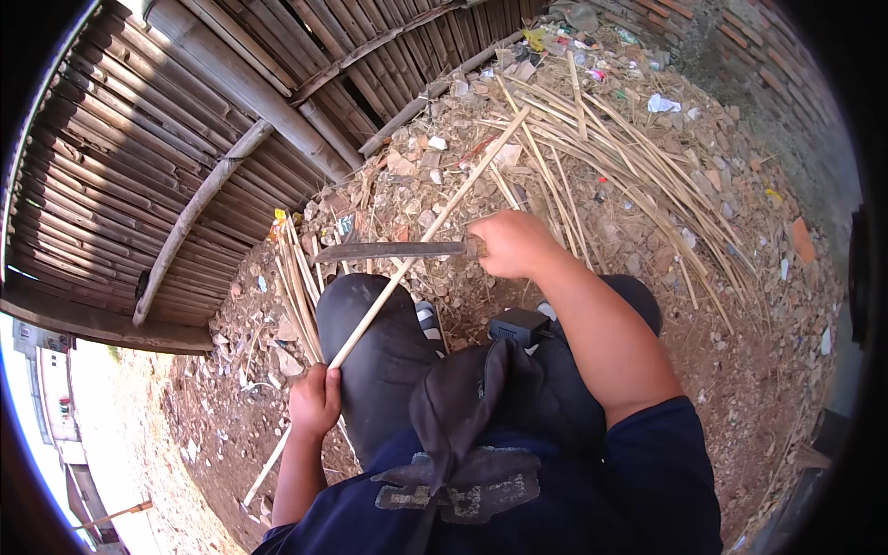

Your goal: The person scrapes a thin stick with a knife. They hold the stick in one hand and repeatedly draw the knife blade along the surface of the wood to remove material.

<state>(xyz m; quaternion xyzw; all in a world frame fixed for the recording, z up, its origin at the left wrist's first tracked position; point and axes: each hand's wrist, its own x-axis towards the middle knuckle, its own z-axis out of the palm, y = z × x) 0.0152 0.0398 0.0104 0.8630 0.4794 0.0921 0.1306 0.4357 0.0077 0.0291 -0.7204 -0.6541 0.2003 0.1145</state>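
A long pale bamboo strip (373,310) slants from lower left to upper right across my left knee. My left hand (316,400) is closed around its lower part, beside the thigh. In my right hand (514,245) is the handle of a long machete (393,250), fist closed on it. Its dark blade points left and crosses the strip just beyond my knee; whether the edge touches the strip I cannot tell. My right fingers are partly hidden behind the back of the hand.
A pile of split bamboo strips (629,166) lies ahead to the right; more strips (294,277) lean by my left knee. Rubble and litter cover the ground. A bamboo slat wall (120,176) rises at left, a brick wall (758,65) at far right. A black box (518,326) sits between my legs.
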